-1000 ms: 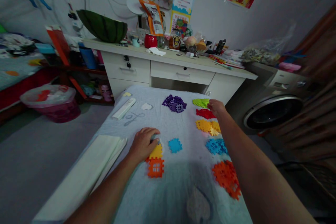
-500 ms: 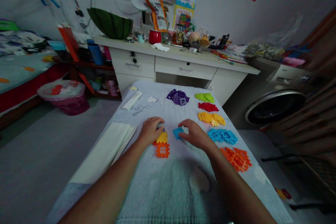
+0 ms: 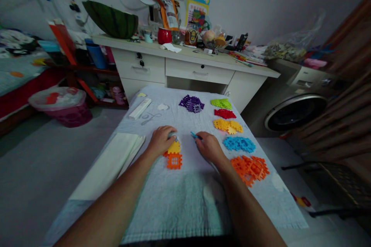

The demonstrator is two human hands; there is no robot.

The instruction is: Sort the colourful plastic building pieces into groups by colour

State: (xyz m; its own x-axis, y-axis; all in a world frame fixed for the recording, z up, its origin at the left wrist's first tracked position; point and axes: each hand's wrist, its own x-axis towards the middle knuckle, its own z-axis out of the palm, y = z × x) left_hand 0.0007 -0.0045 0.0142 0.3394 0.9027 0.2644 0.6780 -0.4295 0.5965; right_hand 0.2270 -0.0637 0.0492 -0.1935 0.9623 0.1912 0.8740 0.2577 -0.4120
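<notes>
My left hand (image 3: 162, 139) is curled, thumb and fingers round the upper end of a joined group of toothed plastic building tiles. In that group a yellow tile (image 3: 174, 147) sits above an orange window-like tile (image 3: 174, 161); the part under the fingers is mostly hidden. My right hand (image 3: 209, 144) pinches a blue building tile (image 3: 194, 135), seen nearly edge-on, just right of the group. Loose tiles lie sorted by colour beyond my right hand: blue (image 3: 239, 144), orange (image 3: 251, 170), yellow (image 3: 228, 125), red (image 3: 225, 114) and green (image 3: 221, 103).
A purple tile pile (image 3: 191, 104) lies at the table's far side. On the left are a white oblong box (image 3: 140, 109) and a folded cream cloth (image 3: 108, 162). A cluttered white desk (image 3: 139, 67) stands behind, with a washing machine (image 3: 292, 100) at right.
The blue tile in my right hand has turned from face-up to nearly edge-on. My left hand stays at the joined tiles. The whole view has shifted slightly.
</notes>
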